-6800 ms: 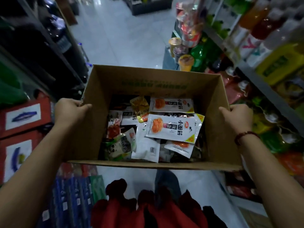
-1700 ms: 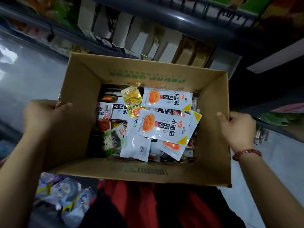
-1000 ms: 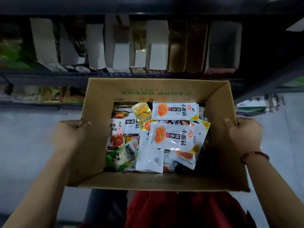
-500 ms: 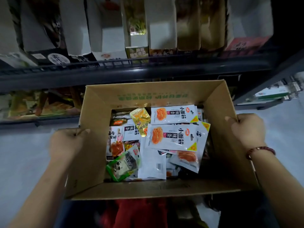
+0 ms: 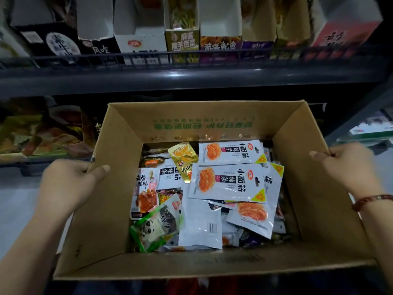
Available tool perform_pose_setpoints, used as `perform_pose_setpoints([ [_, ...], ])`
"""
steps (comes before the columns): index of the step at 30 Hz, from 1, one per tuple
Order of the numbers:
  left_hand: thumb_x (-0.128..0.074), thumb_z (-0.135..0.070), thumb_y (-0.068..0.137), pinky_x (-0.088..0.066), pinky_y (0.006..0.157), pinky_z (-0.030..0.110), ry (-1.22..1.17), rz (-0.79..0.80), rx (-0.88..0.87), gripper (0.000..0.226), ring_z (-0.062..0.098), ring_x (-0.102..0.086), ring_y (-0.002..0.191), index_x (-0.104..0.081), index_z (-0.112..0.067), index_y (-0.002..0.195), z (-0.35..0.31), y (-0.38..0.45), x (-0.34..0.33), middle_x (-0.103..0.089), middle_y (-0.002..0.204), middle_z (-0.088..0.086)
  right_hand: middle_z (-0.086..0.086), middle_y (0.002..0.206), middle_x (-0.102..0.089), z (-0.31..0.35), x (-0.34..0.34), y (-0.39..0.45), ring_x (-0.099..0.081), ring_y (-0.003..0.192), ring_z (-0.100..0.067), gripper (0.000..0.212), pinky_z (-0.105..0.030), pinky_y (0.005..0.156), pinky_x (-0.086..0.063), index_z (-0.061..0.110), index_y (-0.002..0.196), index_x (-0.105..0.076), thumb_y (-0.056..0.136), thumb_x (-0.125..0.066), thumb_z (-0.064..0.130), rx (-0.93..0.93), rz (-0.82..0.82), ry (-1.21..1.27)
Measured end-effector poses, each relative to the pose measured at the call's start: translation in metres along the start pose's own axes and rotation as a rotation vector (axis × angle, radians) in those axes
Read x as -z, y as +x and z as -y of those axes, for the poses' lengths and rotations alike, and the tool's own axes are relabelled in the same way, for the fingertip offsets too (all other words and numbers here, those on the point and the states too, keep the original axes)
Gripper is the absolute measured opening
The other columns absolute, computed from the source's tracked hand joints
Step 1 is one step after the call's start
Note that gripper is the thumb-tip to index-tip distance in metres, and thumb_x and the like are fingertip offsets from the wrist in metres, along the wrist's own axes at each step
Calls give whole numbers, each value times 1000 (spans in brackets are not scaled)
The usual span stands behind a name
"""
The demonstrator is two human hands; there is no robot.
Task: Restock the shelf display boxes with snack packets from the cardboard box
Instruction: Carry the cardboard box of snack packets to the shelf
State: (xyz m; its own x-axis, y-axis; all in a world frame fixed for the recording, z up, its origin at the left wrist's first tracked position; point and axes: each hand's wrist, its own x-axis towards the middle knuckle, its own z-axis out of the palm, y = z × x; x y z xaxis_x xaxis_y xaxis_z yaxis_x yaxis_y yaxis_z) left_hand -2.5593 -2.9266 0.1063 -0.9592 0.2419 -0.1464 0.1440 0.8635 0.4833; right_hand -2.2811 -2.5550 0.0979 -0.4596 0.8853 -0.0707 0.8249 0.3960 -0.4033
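While the open brown cardboard box (image 5: 212,260) hangs in front of the dark metal shelf (image 5: 191,78), both hands are busy just carrying it: the left hand (image 5: 68,184) at nine o'clock grips the left wall, thumb hooked over the rim and inside, and the right hand (image 5: 348,167) at three o'clock clamps the right rim the same way, a red bead bracelet (image 5: 372,200) on that wrist. Neither hand has a packet. Down in the box lies a loose heap of snack packets, white foil pouches with orange pictures (image 5: 227,184) on top toward one o'clock, a small gold sachet (image 5: 184,160) at twelve, a green-edged panda packet (image 5: 157,226) at seven. Up at twelve o'clock, above the shelf rail, stands the row of open-topped card display boxes (image 5: 182,39), several looking nearly bare. Now the risk, as I read it: the box is held in the air, so letting go with one hand to pick a packet could tip it and spill the heap. The slick pouches overlap and could slide out together, and the mixed brands invite a packet landing in the wrong display box. Setting the box down first looks the safer call.
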Motion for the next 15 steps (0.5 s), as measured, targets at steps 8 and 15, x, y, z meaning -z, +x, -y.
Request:
perform_pose_setpoints([
  [8, -70, -33, 86, -49, 62, 34, -37, 6, -30, 29, 28, -62, 60, -71, -16, 63, 0, 4, -9, -67, 57, 7, -22, 54, -60, -6, 4, 6, -57, 53, -36, 42, -39, 54, -48, -3, 59, -66, 86, -66, 29, 79, -25, -33],
  [15, -67, -56, 79, -55, 60, 35, 58, -63, -16, 41, 25, -65, 56, -72, -18, 64, 26, 25, -24, -67, 55, 0, -17, 61, -66, -8, -1, 18, -62, 59, -34, 30, -50, 66, -55, 10, 71, -71, 88, -62, 33, 54, -11, -20],
])
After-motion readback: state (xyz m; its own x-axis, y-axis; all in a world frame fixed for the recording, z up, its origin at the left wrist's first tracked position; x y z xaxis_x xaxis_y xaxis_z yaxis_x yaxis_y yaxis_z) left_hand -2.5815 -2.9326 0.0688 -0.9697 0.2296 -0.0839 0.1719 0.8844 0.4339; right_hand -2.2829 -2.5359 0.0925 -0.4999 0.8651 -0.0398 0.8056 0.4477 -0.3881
